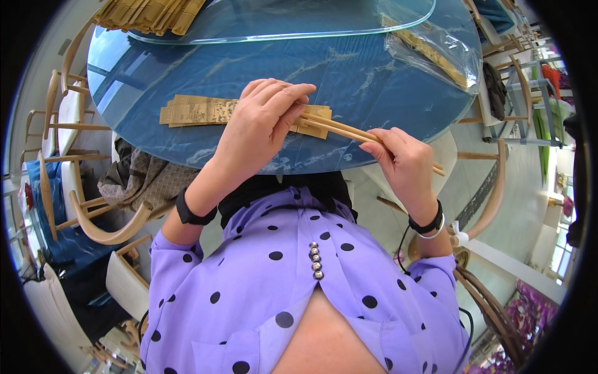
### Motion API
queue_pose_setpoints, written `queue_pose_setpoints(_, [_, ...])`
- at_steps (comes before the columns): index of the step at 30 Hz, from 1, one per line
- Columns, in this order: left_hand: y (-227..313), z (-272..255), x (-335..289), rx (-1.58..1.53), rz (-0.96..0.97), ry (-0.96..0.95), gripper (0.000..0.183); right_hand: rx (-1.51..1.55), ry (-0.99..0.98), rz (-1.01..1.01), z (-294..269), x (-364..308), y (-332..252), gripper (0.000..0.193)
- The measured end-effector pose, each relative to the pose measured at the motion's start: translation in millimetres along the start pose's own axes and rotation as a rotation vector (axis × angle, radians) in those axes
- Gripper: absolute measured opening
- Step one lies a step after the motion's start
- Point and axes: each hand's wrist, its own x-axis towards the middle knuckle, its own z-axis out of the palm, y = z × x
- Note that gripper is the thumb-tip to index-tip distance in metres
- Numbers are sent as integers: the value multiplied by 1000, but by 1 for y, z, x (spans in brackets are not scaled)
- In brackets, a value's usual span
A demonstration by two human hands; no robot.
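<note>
A pair of light wooden chopsticks (342, 129) slants between my hands above the edge of a blue marbled table. My right hand (402, 159) is closed round them towards their near right end, which sticks out past my fist. The fingers of my left hand (265, 118) curl over their other end, and that tip is hidden under the palm. Beneath the left hand lies a fanned row of flat brown paper sleeves (198, 111) with dark print. Their right ends (317, 128) show under the chopsticks. Whether the chopsticks enter a sleeve cannot be seen.
A glass turntable (280, 36) covers the table's far part. At the far left, a heap of brown paper-wrapped pieces (149, 14) rests on it. A clear plastic bag (436, 53) with brown sleeves lies far right. Wooden chairs (109, 227) stand around, one with a patterned bag (146, 177).
</note>
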Motion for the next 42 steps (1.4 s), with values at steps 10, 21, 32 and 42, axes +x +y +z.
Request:
queue_pose_setpoints(10, [20, 4, -65, -244, -557, 362, 30, 252, 23, 177, 30, -18, -34, 22])
queue_pose_setpoints(21, [24, 10, -74, -855, -699, 357, 25, 231, -1, 155, 42, -18, -53, 23])
queue_pose_setpoints(32, [23, 2, -67, -877, -679, 444, 35, 228, -58, 71, 38, -9, -59, 24])
queue_pose_setpoints(42, [14, -1, -75, -951, -773, 393, 25, 49, 5, 51, 33, -13, -67, 31])
